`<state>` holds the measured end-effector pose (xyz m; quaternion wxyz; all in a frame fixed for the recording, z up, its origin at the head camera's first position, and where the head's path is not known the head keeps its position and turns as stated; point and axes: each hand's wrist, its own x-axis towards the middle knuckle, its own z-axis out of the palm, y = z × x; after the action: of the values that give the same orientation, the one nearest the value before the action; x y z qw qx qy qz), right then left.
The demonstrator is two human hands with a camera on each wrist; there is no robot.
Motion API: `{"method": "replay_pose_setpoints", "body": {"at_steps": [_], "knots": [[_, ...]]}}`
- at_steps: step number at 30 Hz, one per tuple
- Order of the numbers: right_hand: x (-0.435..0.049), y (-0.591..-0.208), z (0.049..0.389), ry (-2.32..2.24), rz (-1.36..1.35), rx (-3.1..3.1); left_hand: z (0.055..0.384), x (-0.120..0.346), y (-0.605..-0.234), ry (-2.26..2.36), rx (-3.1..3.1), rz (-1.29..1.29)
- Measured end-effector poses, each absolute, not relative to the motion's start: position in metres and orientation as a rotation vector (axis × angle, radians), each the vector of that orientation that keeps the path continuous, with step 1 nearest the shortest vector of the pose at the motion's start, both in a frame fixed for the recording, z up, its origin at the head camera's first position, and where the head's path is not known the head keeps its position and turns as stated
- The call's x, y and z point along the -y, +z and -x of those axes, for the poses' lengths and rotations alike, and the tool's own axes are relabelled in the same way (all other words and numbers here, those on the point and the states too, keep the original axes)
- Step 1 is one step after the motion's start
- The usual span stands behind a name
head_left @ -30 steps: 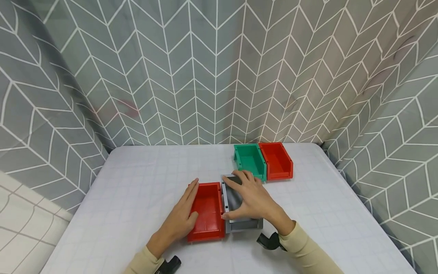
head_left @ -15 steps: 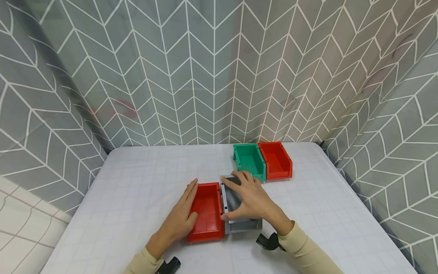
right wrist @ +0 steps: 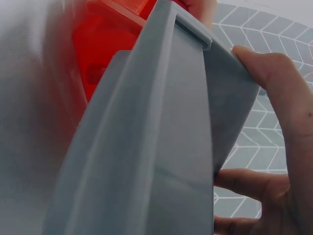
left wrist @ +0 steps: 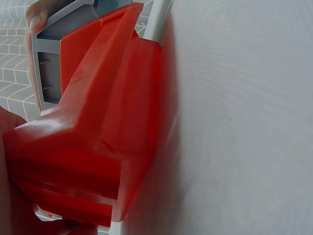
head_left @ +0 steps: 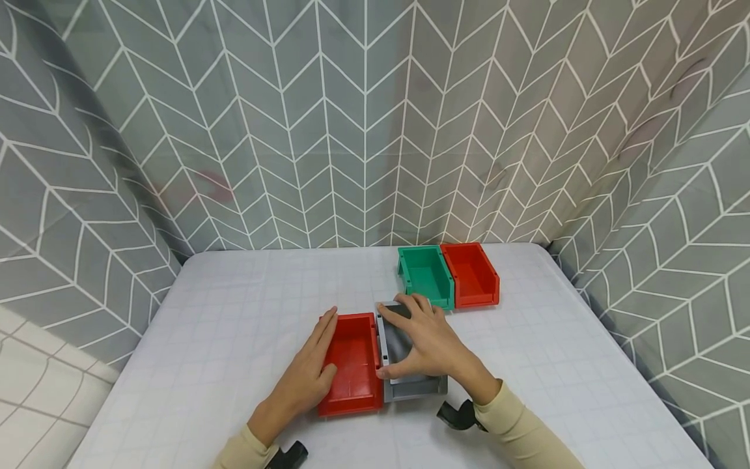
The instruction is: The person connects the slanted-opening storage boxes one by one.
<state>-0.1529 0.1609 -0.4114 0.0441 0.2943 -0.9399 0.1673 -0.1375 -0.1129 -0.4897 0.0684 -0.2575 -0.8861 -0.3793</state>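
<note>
A red plastic storage bin (head_left: 351, 365) and a grey storage bin (head_left: 416, 389) stand side by side on the table, their long walls right against each other. My left hand (head_left: 303, 374) lies along the red bin's left wall with the fingers straight, the thumb over the rim. My right hand (head_left: 430, 342) arches over the grey bin and grips it, thumb and index finger spread along the left rim beside the red bin. In the right wrist view the thumb (right wrist: 266, 68) presses on the grey bin's edge. The hand hides much of the grey bin's inside.
Behind, a green bin (head_left: 428, 277) and another red bin (head_left: 471, 277) sit side by side near the table's far edge. The white-covered table (head_left: 246, 299) is bounded by patterned curtains (head_left: 328, 130) at the back and sides. A black wrist camera (head_left: 459, 415) hangs below the right sleeve.
Hands and bins keep nearly the same places. The whole head view has slipped slightly, so everything sits a little further left.
</note>
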Motion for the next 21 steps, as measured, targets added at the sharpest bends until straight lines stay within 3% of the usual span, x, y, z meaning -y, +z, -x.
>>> {"method": "replay_pose_setpoints", "body": {"at_steps": [21], "knots": [[-0.1597,-0.4142,0.1531,0.511,-0.891,2.909,0.1379,0.1121,-0.4919,-1.149,2.650,0.778]]}}
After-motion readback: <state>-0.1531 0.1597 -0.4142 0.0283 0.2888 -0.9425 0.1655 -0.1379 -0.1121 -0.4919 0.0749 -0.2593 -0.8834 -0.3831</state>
